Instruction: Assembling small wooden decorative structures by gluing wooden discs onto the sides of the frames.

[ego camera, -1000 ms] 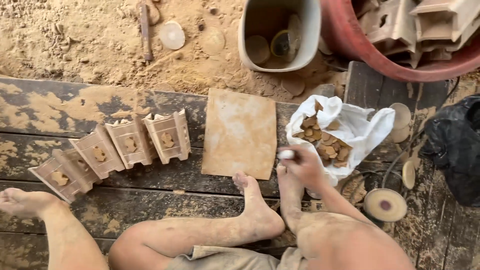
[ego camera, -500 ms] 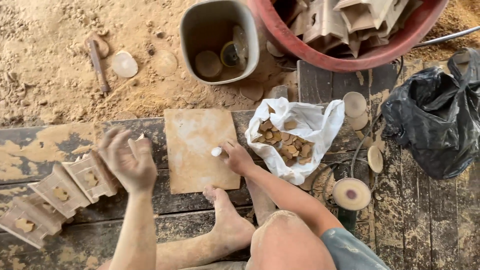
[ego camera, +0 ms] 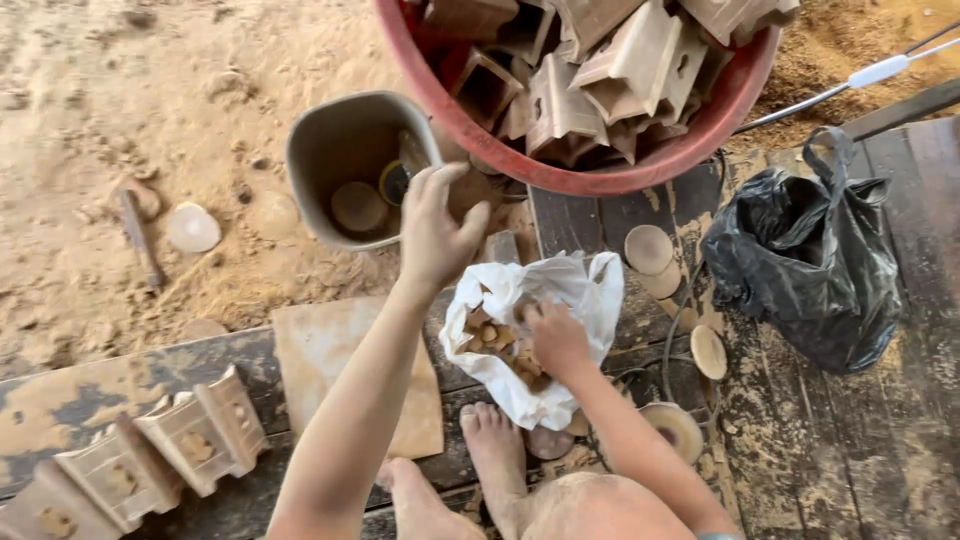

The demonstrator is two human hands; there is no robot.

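My left hand point(ego camera: 435, 225) reaches forward with its fingers spread and nothing in it, over the near rim of a grey bucket point(ego camera: 300, 170) that holds round clay discs. My right hand point(ego camera: 555, 338) is down inside an open white plastic bag point(ego camera: 590, 290), resting on the small brown clay lumps point(ego camera: 488, 335) in it; its fingertips are hidden among them. The bag lies on dark wooden planks point(ego camera: 860, 440), just ahead of my bare feet point(ego camera: 495, 450). A flat tan clay slab point(ego camera: 320, 340) lies under my left forearm.
A big red basin point(ego camera: 620, 180) full of moulded clay pieces stands behind the bag. A row of moulded clay blocks point(ego camera: 190, 440) sits at the lower left. A black plastic bag point(ego camera: 810, 270) lies at the right, near clay discs point(ego camera: 648, 248). Sandy ground with a stick tool point(ego camera: 140, 235) is at the left.
The view has tilted forward and the basin fills the top. My left hand rose from the moulded blocks toward the bucket. My right hand moved from the slab's edge into the white bag.
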